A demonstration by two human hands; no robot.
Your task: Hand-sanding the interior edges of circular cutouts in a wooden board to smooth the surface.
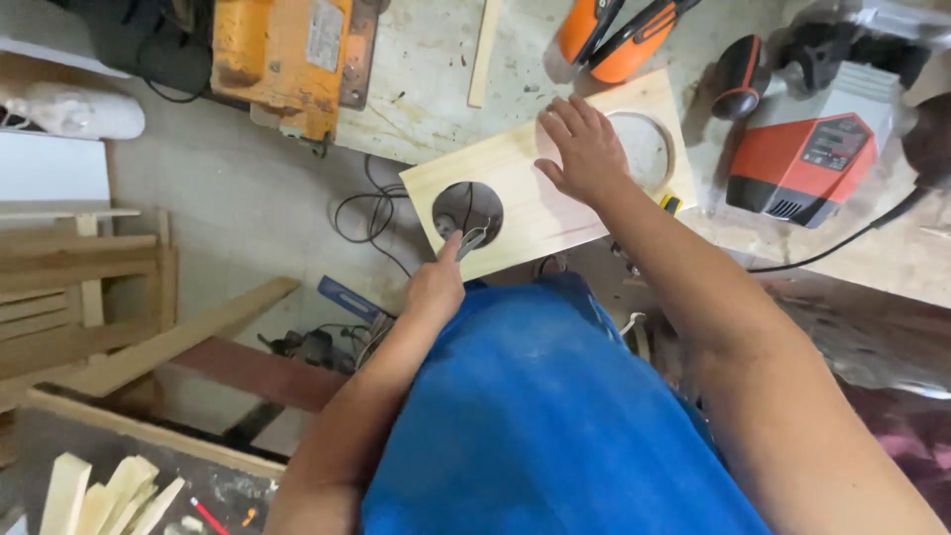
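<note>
A pale wooden board [535, 203] with two round cut-out holes lies over the edge of a workbench. My right hand [586, 149] presses flat on the board between the holes, fingers spread. My left hand [436, 285] holds a small grey piece, perhaps sandpaper or a small tool [471, 240], against the near rim of the left hole [468, 210]. The right hole [646, 149] is partly hidden behind my right hand.
A yellow machine [287, 59] sits at the back of the bench. An orange-and-black tool [619, 35] and a red power tool [807, 159] with a black cord lie to the right. Wooden slats [89, 297] and cables [367, 213] lie on the floor at left.
</note>
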